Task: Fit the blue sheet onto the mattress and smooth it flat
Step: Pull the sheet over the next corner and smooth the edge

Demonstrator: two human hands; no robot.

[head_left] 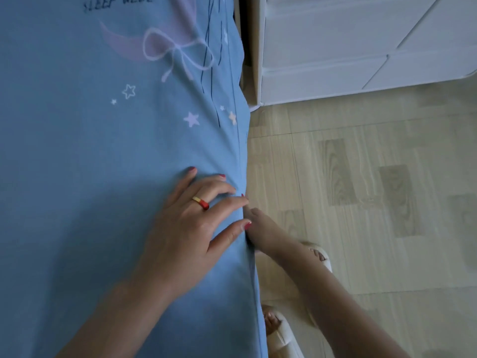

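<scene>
The blue sheet (90, 151), printed with stars, a bow and a pink moon, covers the mattress across the left of the view. My left hand (191, 218), wearing a red and gold ring, lies flat on top near the bed's right edge with its fingers spread. My right hand (260, 228) reaches down the side of the mattress just below that edge. Its fingers are hidden behind the hanging sheet, so I cannot tell whether they grip the fabric. A few long creases run along the sheet's edge further up.
A white drawer cabinet (335, 47) stands close beside the bed at the upper right. Pale wood-pattern floor (374, 177) fills the right side. My feet in white slippers (284, 334) stand next to the bed at the bottom.
</scene>
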